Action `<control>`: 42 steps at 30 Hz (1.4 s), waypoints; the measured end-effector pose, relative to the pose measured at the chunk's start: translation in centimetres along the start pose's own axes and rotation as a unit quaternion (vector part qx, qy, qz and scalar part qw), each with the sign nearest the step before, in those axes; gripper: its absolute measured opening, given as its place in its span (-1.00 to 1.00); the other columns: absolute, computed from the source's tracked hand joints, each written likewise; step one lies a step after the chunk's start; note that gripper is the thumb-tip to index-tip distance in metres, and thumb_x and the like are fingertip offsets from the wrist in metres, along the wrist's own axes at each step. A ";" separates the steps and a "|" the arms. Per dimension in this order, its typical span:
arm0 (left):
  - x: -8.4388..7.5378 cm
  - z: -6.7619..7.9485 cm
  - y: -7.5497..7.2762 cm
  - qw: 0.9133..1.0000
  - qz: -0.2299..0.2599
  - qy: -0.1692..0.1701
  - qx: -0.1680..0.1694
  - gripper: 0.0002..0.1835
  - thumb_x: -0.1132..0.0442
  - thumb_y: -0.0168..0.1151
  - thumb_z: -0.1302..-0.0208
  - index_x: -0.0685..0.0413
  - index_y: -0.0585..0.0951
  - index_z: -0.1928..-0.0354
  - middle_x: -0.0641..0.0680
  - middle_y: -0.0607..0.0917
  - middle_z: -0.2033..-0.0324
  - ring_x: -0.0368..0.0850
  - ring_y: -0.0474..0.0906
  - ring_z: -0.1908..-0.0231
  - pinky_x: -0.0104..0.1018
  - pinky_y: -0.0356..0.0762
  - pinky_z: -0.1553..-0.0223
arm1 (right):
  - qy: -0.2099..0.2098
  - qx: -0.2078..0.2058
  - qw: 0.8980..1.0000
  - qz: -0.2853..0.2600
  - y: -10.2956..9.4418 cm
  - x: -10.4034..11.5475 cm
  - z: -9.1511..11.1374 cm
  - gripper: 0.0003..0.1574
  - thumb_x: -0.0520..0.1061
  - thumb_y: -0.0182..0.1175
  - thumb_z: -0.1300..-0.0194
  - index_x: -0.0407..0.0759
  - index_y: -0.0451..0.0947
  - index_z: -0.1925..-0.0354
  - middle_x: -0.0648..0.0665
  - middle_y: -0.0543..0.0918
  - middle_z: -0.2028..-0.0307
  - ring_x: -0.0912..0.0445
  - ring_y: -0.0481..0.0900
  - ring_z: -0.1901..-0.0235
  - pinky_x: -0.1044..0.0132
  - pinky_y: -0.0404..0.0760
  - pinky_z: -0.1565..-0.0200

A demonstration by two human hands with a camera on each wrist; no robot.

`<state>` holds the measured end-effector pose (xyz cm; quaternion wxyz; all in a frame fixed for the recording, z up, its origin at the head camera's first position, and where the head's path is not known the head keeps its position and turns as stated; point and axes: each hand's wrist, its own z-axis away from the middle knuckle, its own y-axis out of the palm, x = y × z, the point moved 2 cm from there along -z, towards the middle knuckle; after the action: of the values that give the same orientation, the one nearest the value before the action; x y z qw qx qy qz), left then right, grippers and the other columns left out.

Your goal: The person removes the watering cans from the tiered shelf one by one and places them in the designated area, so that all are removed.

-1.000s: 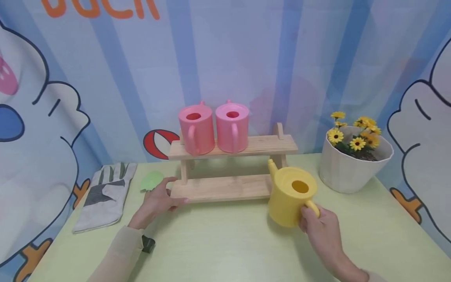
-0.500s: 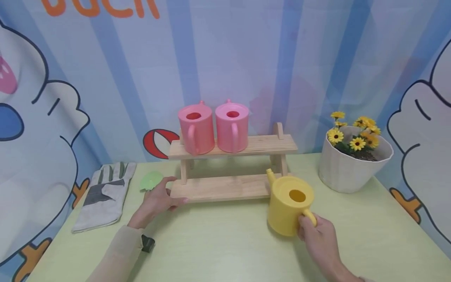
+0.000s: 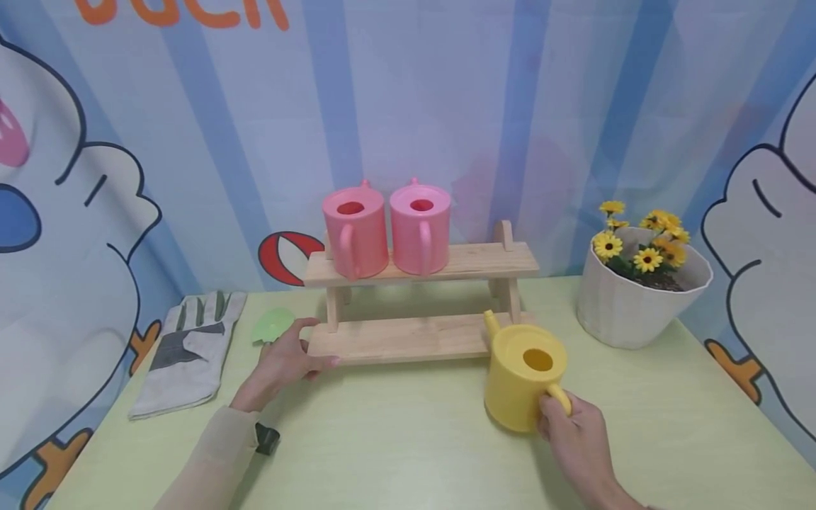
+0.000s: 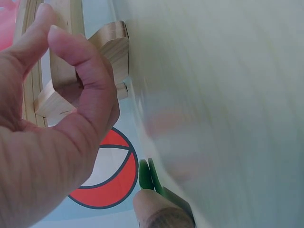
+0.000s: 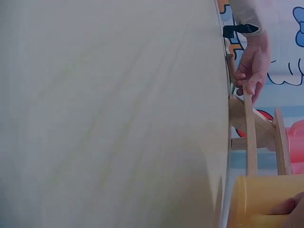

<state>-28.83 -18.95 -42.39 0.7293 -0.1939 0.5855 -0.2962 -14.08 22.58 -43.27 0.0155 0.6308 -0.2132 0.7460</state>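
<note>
left hand point(image 3: 283, 365): my thumb and fingers are bent in, pinching the left end of the wooden shelf point(image 3: 401, 340) at its lower board.
right hand point(image 3: 579, 433): my fingers curl round the handle of the yellow watering can point(image 3: 515, 389).
yellow watering can: roughly upright at the shelf's right front, spout toward it; i cannot tell whether its base touches the table.
lower board: bare wood runs from my left thumb to the yellow can, which hides the right front edge.
upper board: left pink can point(image 3: 366, 244) and right pink can point(image 3: 411, 241) stand side by side on the shelf's left half, handles toward me, with room to their right.
room to move: open tabletop spreads in front of the shelf between my forearms; a narrower strip separates the yellow can from the flower pot point(image 3: 625, 312), right of the shelf.
left of shelf: green object point(image 3: 274, 324) just beside my hand, then a grey glove point(image 3: 191, 375) near the table's left edge.
table point(image 3: 395, 439): pale yellow-green, faintly glossy, its far edge behind the shelf.
backdrop point(image 3: 433, 92): blue-striped, with cartoon figures flanking the shelf.
</note>
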 end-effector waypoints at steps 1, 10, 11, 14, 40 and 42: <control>0.0 0.0 0.0 1.000 -0.001 0.000 0.000 0.10 -0.01 0.64 -0.27 0.09 0.15 -0.67 0.06 0.65 0.41 -0.07 0.57 0.40 -0.14 0.44 0.13 | 0.001 0.000 1.000 0.001 0.0 -0.1 0.0 -0.50 -0.22 0.05 -0.54 -0.14 0.35 0.63 0.04 0.43 0.68 0.18 0.33 0.63 0.37 0.32 0.50; -0.1 0.1 0.1 1.000 0.001 -0.007 0.001 0.10 0.00 0.63 -0.28 0.08 0.14 -0.67 0.08 0.65 0.38 -0.07 0.57 0.40 -0.12 0.45 0.10 | 0.013 -0.001 1.000 -0.010 0.0 -0.5 0.1 -0.49 -0.23 0.04 -0.54 -0.13 0.34 0.63 0.04 0.43 0.68 0.18 0.37 0.59 0.38 0.36 0.46; -0.1 0.1 0.1 1.000 0.002 -0.007 0.002 0.10 0.00 0.63 -0.28 0.08 0.14 -0.67 0.08 0.65 0.39 -0.07 0.57 0.40 -0.12 0.45 0.11 | 0.013 -0.001 1.000 -0.013 0.0 -0.5 0.1 -0.49 -0.23 0.04 -0.54 -0.13 0.33 0.63 0.04 0.43 0.68 0.18 0.38 0.59 0.38 0.37 0.46; 0.0 0.1 0.1 1.000 0.001 -0.006 0.002 0.11 -0.01 0.63 -0.28 0.08 0.13 -0.67 0.06 0.65 0.40 -0.08 0.57 0.40 -0.13 0.44 0.12 | 0.017 -0.001 1.000 -0.017 0.1 -0.7 0.2 -0.49 -0.24 0.04 -0.54 -0.14 0.34 0.63 0.03 0.44 0.67 0.18 0.38 0.59 0.38 0.38 0.46; -0.1 0.1 0.1 1.000 0.019 0.003 0.005 0.10 0.06 0.63 -0.29 0.12 0.12 -0.67 0.09 0.65 0.35 -0.09 0.56 0.42 -0.20 0.46 0.19 | 0.005 0.003 1.000 -0.003 0.3 -1.5 0.9 -0.56 -0.30 0.09 -0.50 -0.29 0.45 0.59 -0.01 0.52 0.62 0.16 0.45 0.55 0.37 0.42 0.43; -0.1 0.1 0.1 1.000 0.017 0.003 0.005 0.10 0.06 0.63 -0.29 0.12 0.13 -0.67 0.09 0.65 0.35 -0.09 0.56 0.41 -0.21 0.46 0.19 | 0.007 0.003 1.000 0.008 0.3 -1.4 1.0 -0.57 -0.28 0.10 -0.51 -0.30 0.48 0.57 -0.01 0.54 0.59 0.17 0.46 0.52 0.37 0.44 0.40</control>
<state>-28.75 -18.79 -42.36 0.7333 -0.1795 0.5897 -0.2870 -12.96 22.36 -44.60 0.0091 0.6234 -0.2161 0.7513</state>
